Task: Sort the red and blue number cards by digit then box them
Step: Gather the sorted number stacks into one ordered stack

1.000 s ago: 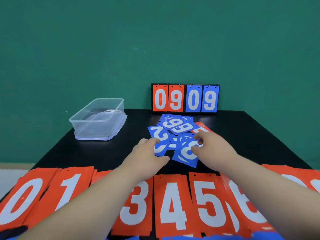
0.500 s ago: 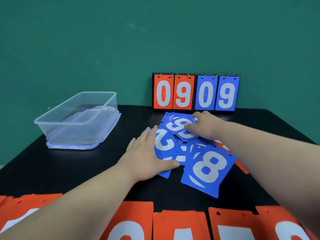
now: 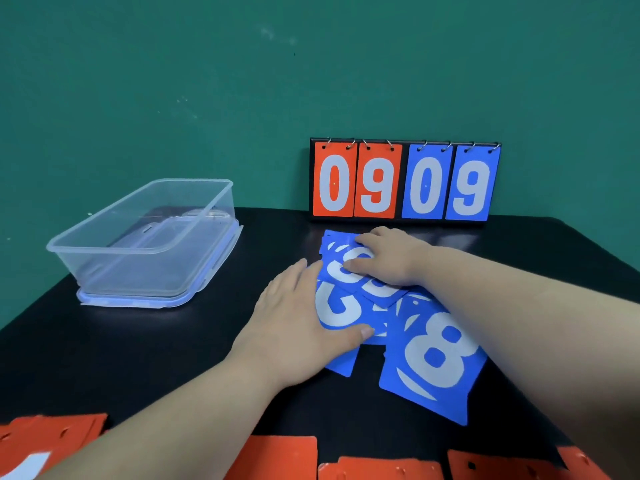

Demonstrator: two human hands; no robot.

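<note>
A: Where are the blue cards (image 3: 381, 292)?
B: In a loose, overlapping heap on the black worktop (image 3: 138, 358), right of its middle and just in front of the scoreboard (image 3: 405, 181) at the far edge. That board stands upright against the green wall (image 3: 173, 81) and reads 0, 9 in red, then 0, 9 in blue

A: Which digits can you read in the heap?
B: An 8 card (image 3: 433, 358) lies nearest, tilted, face up. A 2 card (image 3: 337, 313) lies to its left, and a 9 card (image 3: 343, 271) sits on top at the far side. The others are covered

A: And the hands?
B: The left hand (image 3: 298, 323) lies flat on the 2 card, fingers straight, thumb pressed on its face, gripping nothing. The right hand (image 3: 391, 261) rests on the 9 card with its fingers loosely bent over the far edge. Whether it pinches a card I cannot tell

A: The red cards (image 3: 287, 459)?
B: Along the near edge of the worktop, side by side and cut off by the frame, with a small stack at the near left corner

A: The box (image 3: 138, 271)?
B: Clear plastic, open, toward the far left corner, standing on its own lid (image 3: 156, 303), well apart from the heap
</note>
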